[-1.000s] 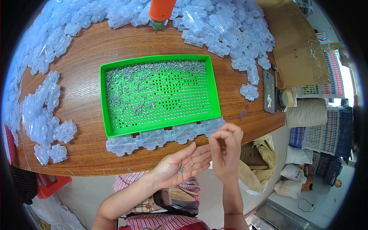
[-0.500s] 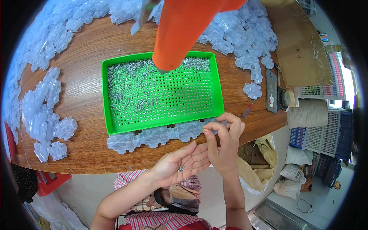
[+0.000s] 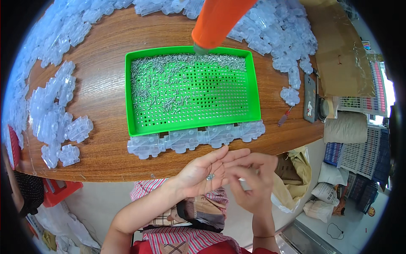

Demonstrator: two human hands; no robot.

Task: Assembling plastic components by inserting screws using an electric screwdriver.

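Below the green tray (image 3: pixel 255 84), the curled right hand (image 3: pixel 259 186) has left the adjoining clear housings (image 3: pixel 182 139), now within reach of screws (image 3: pixel 210 176) in the open left hand (image 3: pixel 195 172); whether it pinches any, I can't tell

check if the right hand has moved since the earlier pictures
Yes: judged against the green tray, the right hand has drawn back from near its lower right corner, toward the person.
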